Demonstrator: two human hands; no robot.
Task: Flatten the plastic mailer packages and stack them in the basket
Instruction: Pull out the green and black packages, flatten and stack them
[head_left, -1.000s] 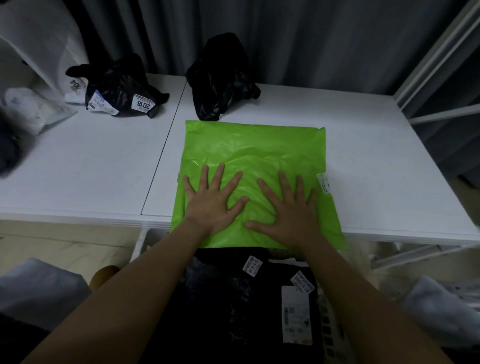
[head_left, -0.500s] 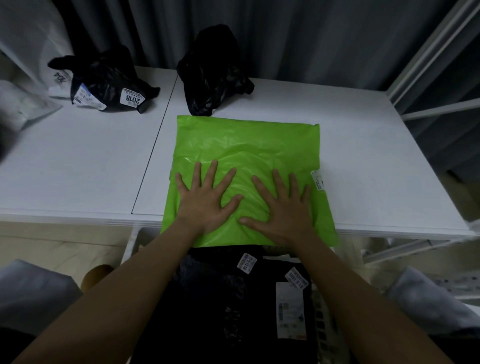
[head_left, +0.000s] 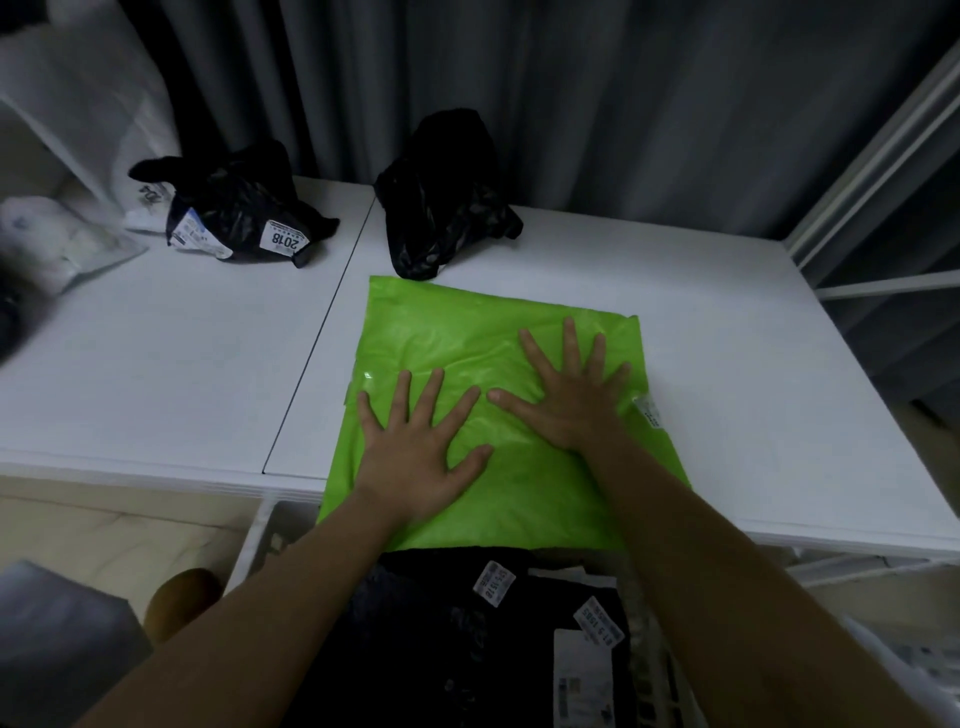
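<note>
A bright green plastic mailer (head_left: 467, 332) lies flat on the white table (head_left: 727, 364), its near end hanging over the front edge. My left hand (head_left: 421, 447) presses on its near left part, palm down, fingers spread. My right hand (head_left: 571, 395) lies flat farther up on its right half, fingers spread too. Neither hand grips anything. Below the table edge stands a white basket (head_left: 254, 540) holding flat black mailers (head_left: 441, 639) with white labels.
Two crumpled black mailers wait at the back: one with a "2018" label (head_left: 244, 218) at the left, one (head_left: 441, 202) in the middle. White packages (head_left: 57, 244) lie at the far left. Grey curtains hang behind; a white frame (head_left: 872, 171) stands at the right.
My right hand has slid forward across the green mailer, away from me. The left hand stays near the front edge. The view has shifted slightly.
</note>
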